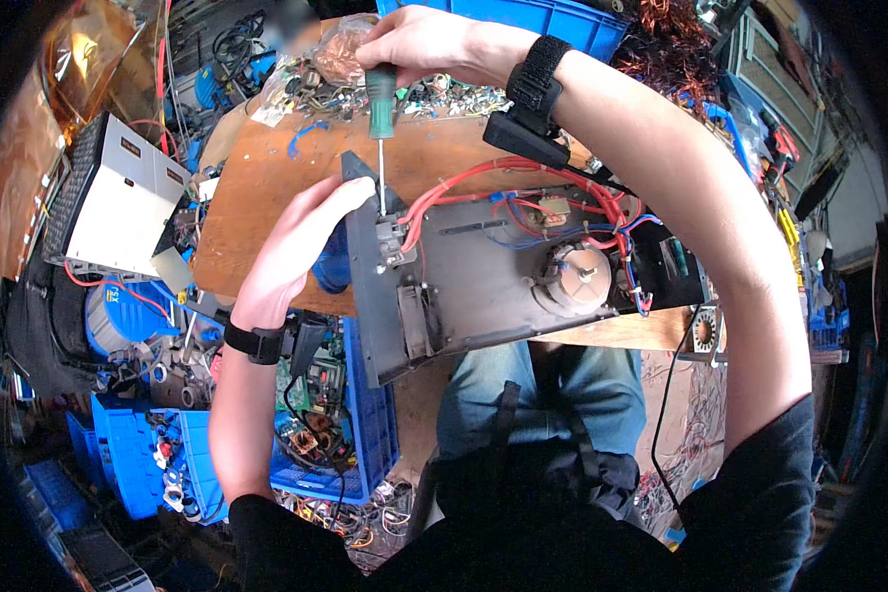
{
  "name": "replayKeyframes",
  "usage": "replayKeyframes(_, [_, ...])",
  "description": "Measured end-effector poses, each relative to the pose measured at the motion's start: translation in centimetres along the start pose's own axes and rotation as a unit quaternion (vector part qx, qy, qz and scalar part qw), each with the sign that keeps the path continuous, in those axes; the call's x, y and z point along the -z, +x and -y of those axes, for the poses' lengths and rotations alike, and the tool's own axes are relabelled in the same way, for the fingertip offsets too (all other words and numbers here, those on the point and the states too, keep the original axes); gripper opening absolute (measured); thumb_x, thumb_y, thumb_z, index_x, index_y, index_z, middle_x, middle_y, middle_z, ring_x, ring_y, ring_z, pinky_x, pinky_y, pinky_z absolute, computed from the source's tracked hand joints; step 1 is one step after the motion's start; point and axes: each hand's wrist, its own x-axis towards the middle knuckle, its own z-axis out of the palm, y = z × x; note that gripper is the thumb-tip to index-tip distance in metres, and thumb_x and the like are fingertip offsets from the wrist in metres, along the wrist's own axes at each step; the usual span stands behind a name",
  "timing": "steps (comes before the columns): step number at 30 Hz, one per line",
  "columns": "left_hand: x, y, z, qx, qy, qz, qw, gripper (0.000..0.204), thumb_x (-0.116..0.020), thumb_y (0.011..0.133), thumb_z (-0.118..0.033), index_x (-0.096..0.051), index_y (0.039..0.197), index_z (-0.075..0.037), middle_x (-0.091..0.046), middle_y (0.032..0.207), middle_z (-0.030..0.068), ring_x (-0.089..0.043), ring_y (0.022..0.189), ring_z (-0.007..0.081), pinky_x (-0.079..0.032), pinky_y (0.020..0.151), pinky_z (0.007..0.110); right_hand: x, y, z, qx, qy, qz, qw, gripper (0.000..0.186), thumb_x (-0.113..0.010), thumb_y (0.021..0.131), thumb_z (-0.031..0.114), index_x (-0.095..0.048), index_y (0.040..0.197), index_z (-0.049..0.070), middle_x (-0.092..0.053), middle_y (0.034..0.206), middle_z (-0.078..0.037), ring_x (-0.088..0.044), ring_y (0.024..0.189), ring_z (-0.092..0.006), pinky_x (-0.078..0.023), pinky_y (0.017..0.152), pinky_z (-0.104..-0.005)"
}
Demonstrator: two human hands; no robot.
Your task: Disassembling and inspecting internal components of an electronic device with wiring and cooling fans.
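Head view: right hand (pixel 419 44) is clenched around the green handle of a screwdriver (pixel 381 133), shaft pointing straight down, tip landing on a small metal bracket (pixel 393 242) at the left end of a grey metal chassis (pixel 483 286). Left hand (pixel 296 247) is flat and unclenched, fingers stretched out, pressed against the chassis's upturned left wall just beside the screwdriver tip; it grips nothing, just braces the panel. Chassis lies across a wooden board (pixel 266 187) over the person's knees, its near edge overhanging the lap in blue jeans (pixel 533 395). Inside the chassis: red wires (pixel 464 183) loop along the far edge, a few blue wires mixed in, a round copper-wound coil (pixel 577 276) sits right of centre, a black block (pixel 416 321) is mounted near the left corner. Both wrists carry black straps; a black box (pixel 525 136) hangs from the right one, another from the left. Far edge of the board: a clear bag of small parts (pixel 311 84) and loose hardware, touching the right hand's knuckles area. Behind that, a blue crate (pixel 533 20) and a tangle of copper wire (pixel 671 44). Left of the board: a white metal box (pixel 118 202) tilted on its side. Lower left on the floor: a blue crate of circuit boards (pixel 335 414) and scrap, well apart from both hands.
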Motion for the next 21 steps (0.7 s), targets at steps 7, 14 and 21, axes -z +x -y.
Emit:
replayKeyframes(7, [-0.1, -0.2, -0.1, 0.0, 0.008, -0.004, 1.0, 0.035, -0.064, 0.106, -0.032, -0.07, 0.124, -0.002, -0.071, 0.113, 0.0001, -0.062, 0.103, 0.0083, -0.048, 0.095, 0.027, 0.5, -1.9, 1.9, -0.013, -0.142, -0.008, 0.99, 0.06, -0.084, 0.089, 0.042, -0.068, 0.138, 0.011, -0.073, 0.111, -0.009, -0.07, 0.088, -0.0168, -0.058, 0.081, -0.0331])
replayKeyframes(14, [0.2, -0.4, 0.3, 0.003, 0.006, -0.012, 1.0, 0.036, -0.065, 0.106, -0.033, -0.07, 0.124, -0.003, -0.071, 0.113, 0.0006, -0.062, 0.105, 0.0087, -0.047, 0.096, 0.027, -0.6, -2.1, 1.3, -0.012, -0.109, -0.011, 0.994, 0.054, -0.077, 0.092, 0.042, -0.068, 0.137, 0.013, -0.071, 0.091, -0.001, -0.064, 0.077, -0.0099, -0.051, 0.066, -0.0275])
replayKeyframes(21, [0.2, -0.1, 0.3, 0.0, -0.002, -0.008, 1.0, 0.036, -0.065, 0.106, -0.033, -0.07, 0.123, -0.002, -0.07, 0.112, 0.0001, -0.062, 0.104, 0.0086, -0.047, 0.095, 0.027, -0.5, -1.8, 1.0, 0.012, -0.088, -0.028, 0.996, 0.055, -0.078, 0.092, 0.051, -0.068, 0.128, 0.01, -0.071, 0.093, -0.002, -0.065, 0.076, -0.0078, -0.05, 0.06, -0.0244])
